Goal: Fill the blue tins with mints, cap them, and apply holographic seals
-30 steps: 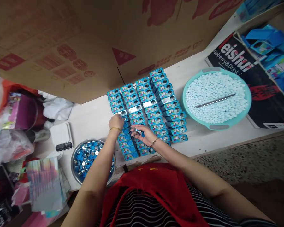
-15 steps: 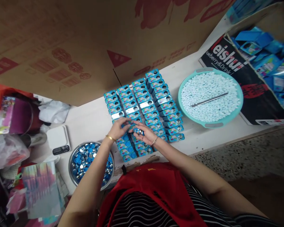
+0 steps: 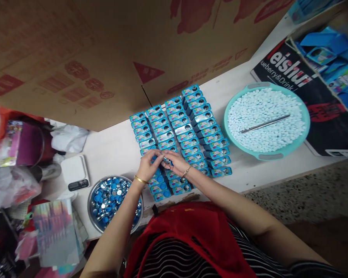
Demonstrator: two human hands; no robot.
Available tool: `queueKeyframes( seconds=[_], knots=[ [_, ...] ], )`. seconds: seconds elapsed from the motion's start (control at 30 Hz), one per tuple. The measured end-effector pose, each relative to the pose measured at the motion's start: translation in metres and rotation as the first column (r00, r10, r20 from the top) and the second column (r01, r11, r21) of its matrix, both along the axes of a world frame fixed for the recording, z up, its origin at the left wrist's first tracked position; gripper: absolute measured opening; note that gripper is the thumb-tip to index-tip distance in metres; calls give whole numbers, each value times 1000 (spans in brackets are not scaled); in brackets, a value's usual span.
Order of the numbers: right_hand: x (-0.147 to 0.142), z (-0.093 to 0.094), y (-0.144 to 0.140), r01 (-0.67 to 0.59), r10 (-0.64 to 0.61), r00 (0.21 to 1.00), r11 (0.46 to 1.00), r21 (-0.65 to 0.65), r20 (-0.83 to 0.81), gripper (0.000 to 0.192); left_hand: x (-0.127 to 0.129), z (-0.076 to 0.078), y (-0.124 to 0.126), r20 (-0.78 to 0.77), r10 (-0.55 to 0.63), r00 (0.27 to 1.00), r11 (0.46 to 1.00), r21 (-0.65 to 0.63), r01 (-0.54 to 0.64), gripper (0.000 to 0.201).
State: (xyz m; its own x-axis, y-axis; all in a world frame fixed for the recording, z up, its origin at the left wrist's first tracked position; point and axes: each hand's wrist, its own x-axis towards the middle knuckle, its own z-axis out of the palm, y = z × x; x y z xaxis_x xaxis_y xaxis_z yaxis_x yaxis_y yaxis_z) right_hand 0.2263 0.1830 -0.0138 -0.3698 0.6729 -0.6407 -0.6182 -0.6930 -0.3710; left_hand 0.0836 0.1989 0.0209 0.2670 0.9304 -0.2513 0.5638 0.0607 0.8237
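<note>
Several rows of small blue tins (image 3: 186, 136) stand close together on the white table, most with a dark round hole in the top. A few at the near left carry blue caps in their holes. Over the left rows, my right hand (image 3: 176, 164) is curled around several small shiny blue and silver caps (image 3: 167, 160). Its fingertips meet those of my left hand (image 3: 147, 166), which is closed in a pinch; what lies between its fingers is too small to make out. More caps fill a round metal bowl (image 3: 89, 208) beside my left forearm.
A turquoise basin (image 3: 226, 125) of pale tablets, with a metal rod (image 3: 265, 123) across them, stands at right. Behind it is a black carton (image 3: 316, 104) of blue tins. A large cardboard box (image 3: 104, 50) walls off the back. A white scale (image 3: 74, 170) and bags are at left.
My left hand's fingers have closed and come together with my right hand's fingertips. My right hand has curled more around the caps. The whole view has shifted slightly.
</note>
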Motion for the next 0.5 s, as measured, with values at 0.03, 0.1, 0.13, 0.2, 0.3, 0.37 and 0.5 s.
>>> queueKeyframes(
  seconds=[0.03,0.1,0.13,0.2,0.3,0.37,0.5],
  knots=[
    [-1,-1,1,5,-5,1000,1000,4,0,32,-1,-2,2,33,38,999,998,-43,-36,11],
    [-4,-3,3,12,-12,1000,1000,1,3,36,-2,-7,7,52,97,994,991,-97,-91,16],
    [-5,-3,4,19,-19,1000,1000,-9,11,38,-3,-10,10,54,103,993,989,-112,-96,17],
    [-5,-3,7,41,-40,999,999,-28,33,39,-5,-14,18,46,109,993,987,-128,-102,12],
    [-2,-2,12,75,-73,994,997,-26,78,38,-9,-21,35,-120,192,974,977,-71,-202,7],
    [1,-2,14,82,-80,991,997,-14,109,36,-10,-25,49,-345,230,910,969,-7,-247,2],
    [6,-3,15,49,-49,993,999,2,108,39,-7,-30,72,-652,112,750,978,-61,-199,5]
  ],
)
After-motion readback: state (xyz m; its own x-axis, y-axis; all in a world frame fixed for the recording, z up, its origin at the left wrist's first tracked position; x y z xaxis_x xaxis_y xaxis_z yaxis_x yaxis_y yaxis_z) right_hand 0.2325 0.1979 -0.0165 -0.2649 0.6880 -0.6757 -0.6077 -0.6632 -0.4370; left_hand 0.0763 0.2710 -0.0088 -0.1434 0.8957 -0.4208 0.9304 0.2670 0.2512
